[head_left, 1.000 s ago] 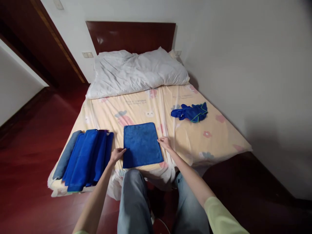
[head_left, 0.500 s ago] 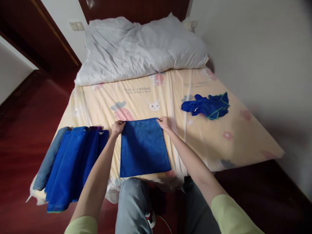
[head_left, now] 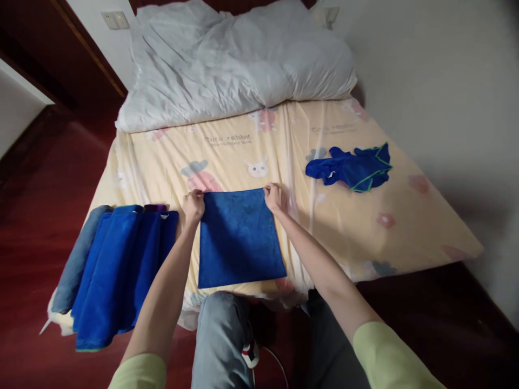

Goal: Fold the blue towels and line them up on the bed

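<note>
Item one: a square blue cloth (head_left: 241, 237), spread flat on the patterned sheet (head_left: 344, 232) directly in front of the wearer's knees, as my feed from the head camera shows it. Its far edge lies between the two hands, its near edge close to the edge of the bed.

Item two: left hand (head_left: 193, 206), thumb and fingertips pinched on the far left corner of the cloth, the other fingers curled in.

Item three: right hand (head_left: 275, 199), pinching the far right corner in the same manner.

Changes on my record: one second ago both hands held the side edges, about midway along; now they are at the far corners, as they were half a second ago. The headboard (head_left: 227, 5), then largely in my view, is down to a dark strip along the top.

Item four: row of blue cloths (head_left: 117, 270), lying lengthwise side by side, to the left of the left hand.

Item five: grey-blue roll (head_left: 79, 265), along the outer side of that row.

Item six: crumpled blue cloth (head_left: 352, 167), green-edged, apart from the right hand, beyond it and to its right.

Item seven: white bedding (head_left: 239, 59), heaped across the head end.
</note>
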{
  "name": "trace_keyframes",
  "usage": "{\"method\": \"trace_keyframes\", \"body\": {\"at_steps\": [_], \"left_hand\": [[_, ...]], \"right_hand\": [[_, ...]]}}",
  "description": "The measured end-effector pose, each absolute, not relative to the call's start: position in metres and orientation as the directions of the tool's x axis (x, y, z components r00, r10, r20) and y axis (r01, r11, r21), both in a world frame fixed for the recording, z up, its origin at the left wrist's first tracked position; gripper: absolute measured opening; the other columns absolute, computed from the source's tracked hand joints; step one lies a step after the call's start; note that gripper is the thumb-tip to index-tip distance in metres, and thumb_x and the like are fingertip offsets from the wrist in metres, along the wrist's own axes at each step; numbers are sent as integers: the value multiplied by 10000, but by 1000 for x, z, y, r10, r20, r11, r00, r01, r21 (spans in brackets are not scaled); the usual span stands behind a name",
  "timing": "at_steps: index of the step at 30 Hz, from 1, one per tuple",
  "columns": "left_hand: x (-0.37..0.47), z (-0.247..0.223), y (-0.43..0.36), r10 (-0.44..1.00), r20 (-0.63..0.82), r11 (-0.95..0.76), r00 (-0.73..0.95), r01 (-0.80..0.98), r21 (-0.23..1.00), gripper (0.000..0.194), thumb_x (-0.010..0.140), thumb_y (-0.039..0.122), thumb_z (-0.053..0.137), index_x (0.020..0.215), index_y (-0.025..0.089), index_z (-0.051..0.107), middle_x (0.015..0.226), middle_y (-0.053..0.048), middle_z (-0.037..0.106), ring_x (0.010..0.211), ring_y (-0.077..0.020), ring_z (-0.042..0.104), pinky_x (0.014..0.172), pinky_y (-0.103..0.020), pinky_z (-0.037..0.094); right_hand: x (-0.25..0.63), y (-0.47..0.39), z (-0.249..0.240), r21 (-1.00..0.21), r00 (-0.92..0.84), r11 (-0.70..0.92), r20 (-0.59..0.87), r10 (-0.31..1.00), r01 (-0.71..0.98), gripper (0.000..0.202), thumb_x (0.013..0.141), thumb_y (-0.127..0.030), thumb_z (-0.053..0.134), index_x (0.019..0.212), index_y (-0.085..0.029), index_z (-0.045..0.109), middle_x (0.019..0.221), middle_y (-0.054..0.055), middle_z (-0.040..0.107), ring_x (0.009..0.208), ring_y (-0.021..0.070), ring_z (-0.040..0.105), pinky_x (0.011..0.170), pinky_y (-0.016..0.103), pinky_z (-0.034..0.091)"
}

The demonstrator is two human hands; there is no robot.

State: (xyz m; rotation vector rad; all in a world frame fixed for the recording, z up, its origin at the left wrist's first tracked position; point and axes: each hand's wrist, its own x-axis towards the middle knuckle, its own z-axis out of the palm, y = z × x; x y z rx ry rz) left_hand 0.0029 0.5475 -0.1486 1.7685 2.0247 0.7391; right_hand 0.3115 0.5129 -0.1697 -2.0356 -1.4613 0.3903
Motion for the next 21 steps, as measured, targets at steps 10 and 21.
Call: {"method": "trace_keyframes", "body": {"at_steps": [10, 21], "left_hand": [[-6, -166, 438, 933, 192, -349, 305, 896, 274, 605, 1031, 411, 391, 1561, 121, 426, 1665, -158, 299, 1570, -331, 212, 1282, -572, 154], [-72, -188, 253, 915, 28, -369, 402, 808, 460, 521, 1006, 250, 380, 1503, 151, 497, 1620, -134, 402, 1534, -264, 324, 1251, -491, 323]], "right_hand": [[290, 439, -161, -284, -127, 157, 120, 985, 946, 621, 1064, -438, 334, 1599, -123, 347, 1693, 138, 254, 1594, 301, 170, 1295, 580, 125], [329, 193, -182, -348, -235, 276, 154, 960, 896, 572, 1037, -298, 381, 1597, -180, 370, 1650, 112, 361, 1546, 264, 332, 1257, 549, 321]]}}
